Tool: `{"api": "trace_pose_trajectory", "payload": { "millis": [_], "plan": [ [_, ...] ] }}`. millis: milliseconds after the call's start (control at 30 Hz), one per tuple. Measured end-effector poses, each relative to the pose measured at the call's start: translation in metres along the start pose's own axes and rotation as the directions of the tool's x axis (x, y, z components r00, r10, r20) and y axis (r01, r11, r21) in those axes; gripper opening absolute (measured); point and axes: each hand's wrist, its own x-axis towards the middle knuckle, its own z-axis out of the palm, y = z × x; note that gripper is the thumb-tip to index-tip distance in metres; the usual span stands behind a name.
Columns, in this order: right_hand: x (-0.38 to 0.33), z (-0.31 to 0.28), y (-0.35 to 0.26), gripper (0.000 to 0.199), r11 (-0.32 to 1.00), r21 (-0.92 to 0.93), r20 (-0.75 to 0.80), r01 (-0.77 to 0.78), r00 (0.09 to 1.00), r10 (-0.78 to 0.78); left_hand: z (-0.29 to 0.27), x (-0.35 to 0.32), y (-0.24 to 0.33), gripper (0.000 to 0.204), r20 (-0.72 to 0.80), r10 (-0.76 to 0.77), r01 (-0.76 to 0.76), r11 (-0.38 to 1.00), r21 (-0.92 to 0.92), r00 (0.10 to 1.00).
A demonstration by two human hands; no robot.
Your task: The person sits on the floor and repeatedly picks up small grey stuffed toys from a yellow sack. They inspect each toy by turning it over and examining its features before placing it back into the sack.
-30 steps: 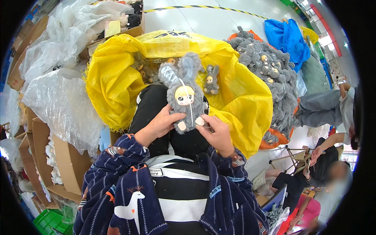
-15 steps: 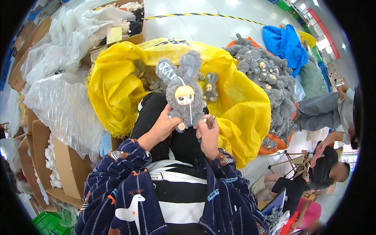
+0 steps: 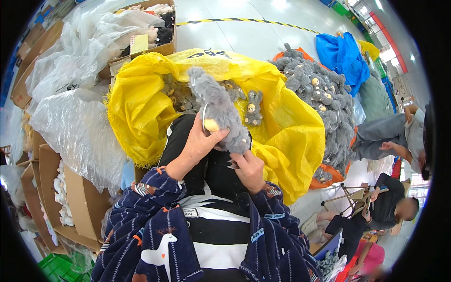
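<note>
A grey plush bunny is turned sideways above my lap, its long ears reaching up and its yellow-haired face toward the left. My left hand is closed around its body, thumb across the lower part of the head. At the lower end of the plush, my right hand pinches with fingers bent, touching the fur. Two small grey pointed tips, like those of snips, stick out from its fingers; the rest is hidden. A thin white cord loops by the bunny's face.
A yellow woven sack lies open before my knees, with several grey bunnies inside and a small one on its fold. Rightward is a big heap of grey plush. Cardboard boxes and clear plastic stand left. Other people sit at right.
The bunny has turned from facing me to sideways, and its ears now overlap. My left hand has shifted up its body; my right hand has moved slightly down, under its lower end.
</note>
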Motion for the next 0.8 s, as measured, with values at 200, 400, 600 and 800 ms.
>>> {"api": "trace_pose_trajectory", "payload": {
  "millis": [200,400,600,800],
  "plan": [
    [0.008,-0.010,0.006,0.030,0.994,-0.102,-0.111,-0.048,0.993,0.036,-0.010,-0.007,0.006,0.051,0.041,0.113,-0.118,0.854,0.507,0.993],
    [0.009,-0.001,-0.002,0.031,0.988,0.124,-0.075,-0.097,0.991,0.107,0.001,-0.011,0.014,0.037,-0.103,-0.149,0.074,0.848,-0.524,0.983],
    [-0.002,-0.002,-0.001,0.016,0.305,0.753,0.203,-0.582,0.647,0.735,-0.043,0.003,-0.005,0.041,0.124,-0.238,0.262,0.724,-0.638,0.963],
    [0.015,0.000,-0.015,0.043,0.133,0.792,0.378,-0.596,0.649,0.660,-0.021,0.001,-0.013,0.060,0.093,-0.065,0.092,0.944,-0.318,0.994]
  ]
}}
